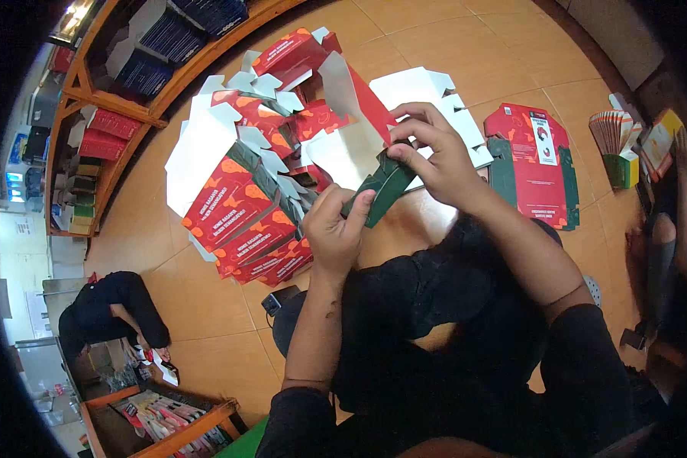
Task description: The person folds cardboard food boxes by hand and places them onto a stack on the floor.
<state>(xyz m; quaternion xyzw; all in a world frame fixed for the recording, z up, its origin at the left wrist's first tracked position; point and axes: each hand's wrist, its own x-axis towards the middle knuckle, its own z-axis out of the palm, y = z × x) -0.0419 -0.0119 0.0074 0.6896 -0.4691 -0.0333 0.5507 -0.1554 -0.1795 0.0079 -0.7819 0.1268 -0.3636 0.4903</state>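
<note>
Both my hands hold one partly folded carton, red and green outside and white inside, in front of my chest. My left hand grips the lower left of its green end, thumb on top. My right hand pinches the green flap near the carton's right corner. A fanned stack of red and green cartons lies on the floor to the left. Behind the held carton lie flat white-side-up blanks. To the right are flat red and green blanks with their printed side up.
A wooden shelf with boxes curves along the upper left. One person in dark clothes bends at the lower left. Another person's arm is at the far right, beside orange and white cartons. A rack stands lower left.
</note>
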